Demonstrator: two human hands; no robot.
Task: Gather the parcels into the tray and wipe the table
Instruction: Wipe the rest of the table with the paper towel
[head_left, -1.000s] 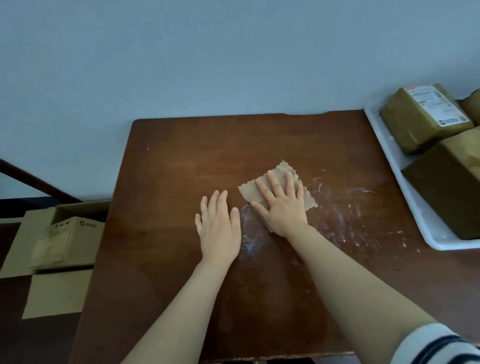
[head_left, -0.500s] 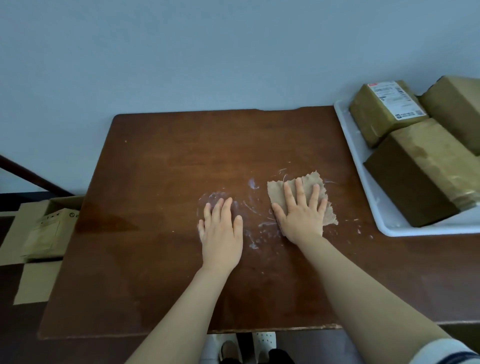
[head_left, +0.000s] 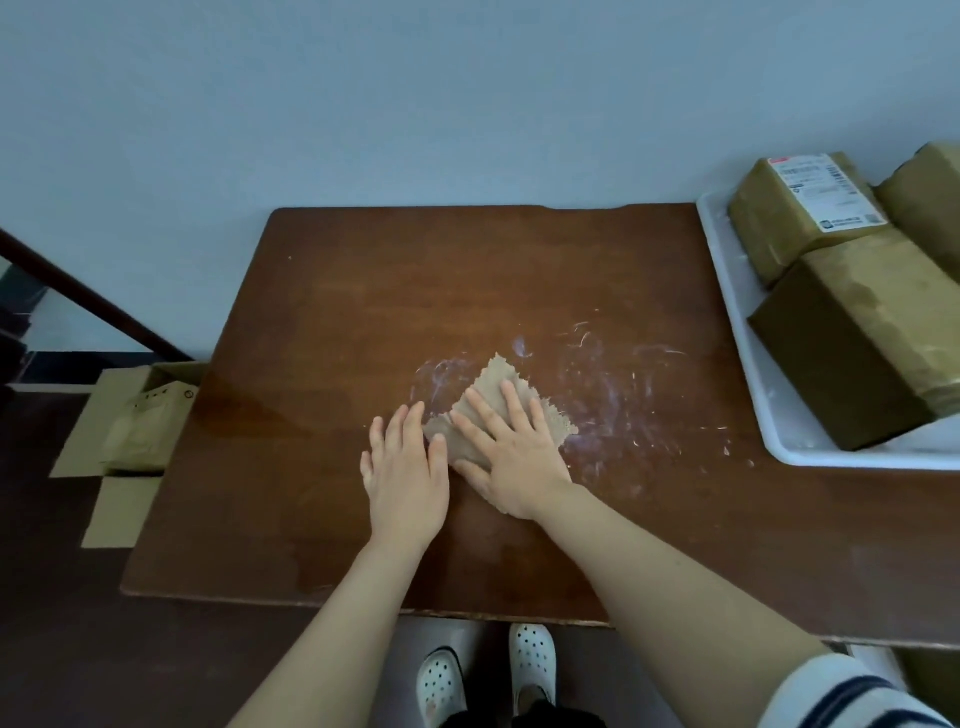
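Note:
My right hand (head_left: 511, 457) lies flat with straight fingers on a small tan cloth (head_left: 496, 387), pressing it onto the dark brown table (head_left: 363, 291) near its middle. My left hand (head_left: 408, 478) rests flat on the wood just left of the cloth, fingers straight. White smears (head_left: 613, 395) streak the tabletop to the right of the cloth. A white tray (head_left: 748, 364) at the right edge holds three brown parcels: one with a printed label (head_left: 795, 213), a large one in front (head_left: 862, 343), and another partly cut off at the far right (head_left: 930, 208).
An open cardboard box (head_left: 135, 431) sits on the floor left of the table. A dark rail (head_left: 88, 301) slants along the wall there. My white shoes (head_left: 488, 670) show below the table's front edge. A pale wall rises right behind the table.
My right hand has slid the cloth leftward from near the tray back toward my left hand, leaving white smears exposed on the right. The left hand has stayed planted.

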